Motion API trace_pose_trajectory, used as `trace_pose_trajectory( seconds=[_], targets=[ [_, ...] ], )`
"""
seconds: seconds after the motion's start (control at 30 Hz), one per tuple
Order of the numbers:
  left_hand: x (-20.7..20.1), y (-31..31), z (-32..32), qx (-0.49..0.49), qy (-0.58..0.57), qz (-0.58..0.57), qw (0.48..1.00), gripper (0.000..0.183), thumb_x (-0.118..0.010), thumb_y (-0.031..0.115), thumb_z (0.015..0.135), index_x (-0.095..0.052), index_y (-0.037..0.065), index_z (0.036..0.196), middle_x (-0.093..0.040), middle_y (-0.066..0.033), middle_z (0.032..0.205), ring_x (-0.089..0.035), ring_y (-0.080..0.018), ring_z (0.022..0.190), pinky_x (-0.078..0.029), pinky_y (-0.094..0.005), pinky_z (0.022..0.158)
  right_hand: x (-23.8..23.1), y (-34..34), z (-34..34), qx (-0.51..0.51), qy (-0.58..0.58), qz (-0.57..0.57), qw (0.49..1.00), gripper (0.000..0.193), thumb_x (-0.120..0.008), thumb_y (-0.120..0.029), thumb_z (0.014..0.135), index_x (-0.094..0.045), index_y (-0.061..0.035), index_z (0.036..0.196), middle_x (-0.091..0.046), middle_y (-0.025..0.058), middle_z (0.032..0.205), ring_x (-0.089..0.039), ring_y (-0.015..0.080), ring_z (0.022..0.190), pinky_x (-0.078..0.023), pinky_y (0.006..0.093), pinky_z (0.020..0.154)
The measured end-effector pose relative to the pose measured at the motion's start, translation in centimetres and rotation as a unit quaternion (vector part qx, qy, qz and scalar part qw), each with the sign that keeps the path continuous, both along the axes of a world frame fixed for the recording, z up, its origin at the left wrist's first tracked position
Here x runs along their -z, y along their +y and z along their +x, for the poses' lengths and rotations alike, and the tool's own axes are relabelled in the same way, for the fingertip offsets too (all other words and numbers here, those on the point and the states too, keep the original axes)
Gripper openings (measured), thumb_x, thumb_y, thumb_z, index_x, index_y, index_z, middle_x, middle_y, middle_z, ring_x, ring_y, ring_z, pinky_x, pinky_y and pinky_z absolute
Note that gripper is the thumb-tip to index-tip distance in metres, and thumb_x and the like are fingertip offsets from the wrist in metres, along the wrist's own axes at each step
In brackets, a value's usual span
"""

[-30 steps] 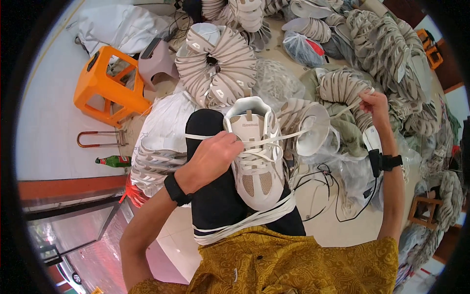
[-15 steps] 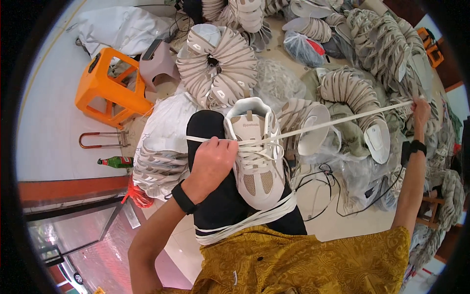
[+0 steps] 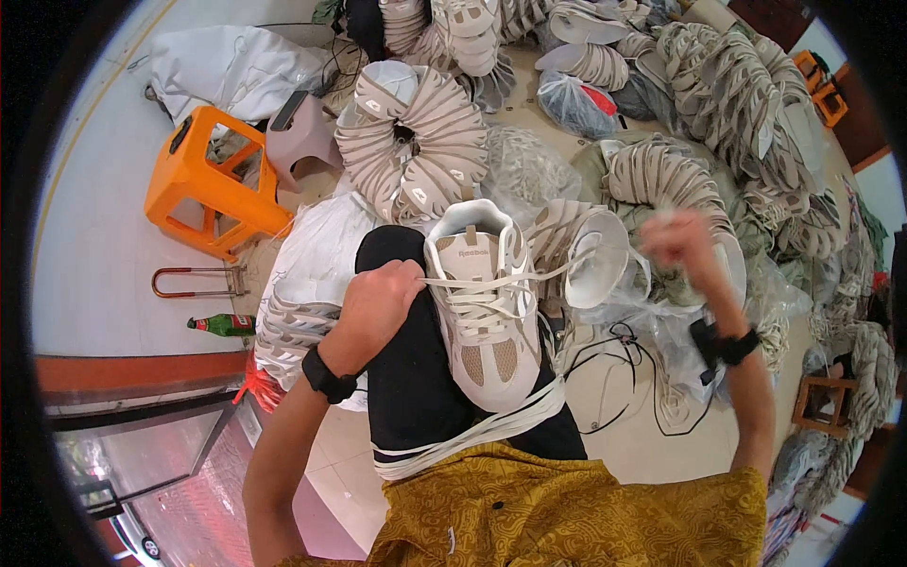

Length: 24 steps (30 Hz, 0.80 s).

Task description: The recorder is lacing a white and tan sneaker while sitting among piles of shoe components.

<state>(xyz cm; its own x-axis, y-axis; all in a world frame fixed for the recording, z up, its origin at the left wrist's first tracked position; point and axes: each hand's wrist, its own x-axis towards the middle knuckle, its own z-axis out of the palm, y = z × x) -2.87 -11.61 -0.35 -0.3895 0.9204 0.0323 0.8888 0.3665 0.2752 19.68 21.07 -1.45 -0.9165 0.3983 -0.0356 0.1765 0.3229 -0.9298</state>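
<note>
A beige and white sneaker [image 3: 502,377] rests on my black-trousered thighs, toe toward me, with a cream shoelace [image 3: 480,283] threaded through its eyelets. Just left of the sneaker, my left hand [image 3: 381,300] is closed, pinching one end of the lace pulled across the shoe. From the sneaker's other side the lace runs slackly rightward over the pale shoe uppers. Off to the right, my right hand [image 3: 682,248] hangs in the air, smeared by motion; whether it grips lace is unclear. Several spare laces [image 3: 472,438] lie across my lap.
Ringed stacks of shoe uppers [image 3: 416,142] cover the floor ahead, with larger heaps [image 3: 746,85] at far right. An orange stool [image 3: 213,184] and a green bottle [image 3: 223,324] are at left. A black cable [image 3: 631,378] loops over the tiles on the right.
My right hand has come inward from far right, and the lace that stretched tautly toward it is now slack. My left hand has shifted left, drawing lace away from the sneaker.
</note>
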Motion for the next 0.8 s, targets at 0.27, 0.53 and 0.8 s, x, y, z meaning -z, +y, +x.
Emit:
trace_pose_trajectory(
  seconds=[0.27, 0.53, 0.8],
  targets=[
    [-0.2, -0.5, 2.8, 0.010, -0.050, 0.150, 0.987, 0.009, -0.057, 0.004, 0.073, -0.056, 0.003, 0.082, -0.055, -0.0113, 0.076, -0.056, -0.0284, 0.071, -0.046, -0.0349, 0.062, 0.6, -12.9, -5.3, -0.185, 0.105, 0.124, 0.969, 0.029, -0.069, -0.011, 0.062, -0.064, -0.0069, 0.091, -0.061, 0.0073, 0.069, -0.054, 0.0154, 0.053, -0.041, 0.0253, 0.048],
    [0.9, 0.1, 3.1, 0.037, -0.048, 0.113, 0.992, 0.015, -0.060, 0.004, 0.070, -0.057, 0.004, 0.086, -0.058, -0.0118, 0.077, -0.059, -0.0274, 0.073, -0.048, -0.0339, 0.064, 1.1, -13.2, -9.9, -0.150, 0.023, 0.245, 0.958, 0.018, -0.064, -0.021, 0.064, -0.065, -0.0125, 0.079, -0.060, 0.0076, 0.065, -0.057, 0.0246, 0.057, -0.044, 0.0344, 0.052],
    [0.2, 1.8, 2.1, 0.070, 0.010, -0.023, 0.997, 0.013, -0.060, 0.013, 0.070, -0.059, 0.005, 0.080, -0.058, -0.0118, 0.068, -0.060, -0.0264, 0.065, -0.048, -0.0349, 0.055, 1.2, -13.6, -10.9, -0.198, 0.001, 0.367, 0.909, 0.016, -0.064, -0.019, 0.061, -0.061, -0.0099, 0.074, -0.060, 0.0070, 0.069, -0.058, 0.0279, 0.063, -0.045, 0.0362, 0.054]
  ],
)
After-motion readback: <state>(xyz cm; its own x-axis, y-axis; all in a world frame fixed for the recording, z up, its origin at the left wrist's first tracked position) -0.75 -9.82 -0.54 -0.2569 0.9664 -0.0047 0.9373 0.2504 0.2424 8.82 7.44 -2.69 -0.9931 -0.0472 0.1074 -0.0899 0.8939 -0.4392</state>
